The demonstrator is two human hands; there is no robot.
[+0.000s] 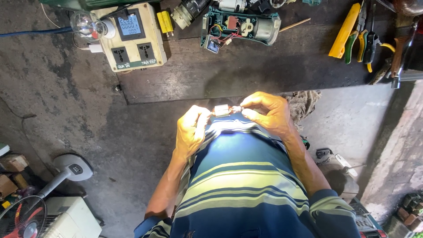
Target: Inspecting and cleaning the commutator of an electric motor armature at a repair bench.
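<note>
Both my hands hold a small motor armature (222, 110) level in front of my striped shirt, just below the edge of the dark workbench (246, 70). My left hand (190, 131) pinches its left end. My right hand (268, 113) grips the shaft at its right end with fingertips and thumb. The armature's metal core shows between the two hands, brightly lit.
On the bench lie an opened green power tool housing (240, 27), a cream test box with sockets and a display (131, 37), a clear bulb (87, 25), a yellow block (165, 22), and pliers and a yellow tool (359, 37) at right. A fan (26, 216) stands on the floor at lower left.
</note>
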